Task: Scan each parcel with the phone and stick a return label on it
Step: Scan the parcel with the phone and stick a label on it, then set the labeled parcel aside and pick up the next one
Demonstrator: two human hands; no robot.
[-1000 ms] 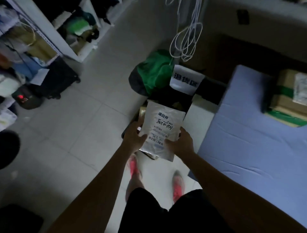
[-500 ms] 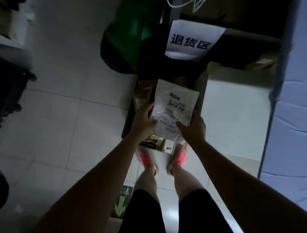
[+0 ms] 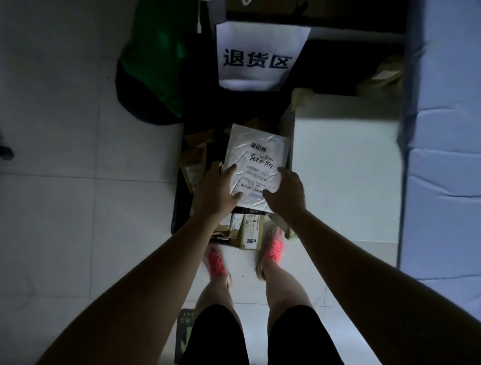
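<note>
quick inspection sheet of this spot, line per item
surface: tiled floor; no table in use
job's things: white parcel bearing a printed label with a barcode, held over a black bin; phone: nothing seen
clutter: small boxes piled in the bin, at least one labelled
grippers: left hand and right hand each hold a lower corner of the parcel
cables: a bit of white cord at the top edge
surroundings: paper sign behind the bin, green bag to its left, white box and blue sheet to its right
</note>
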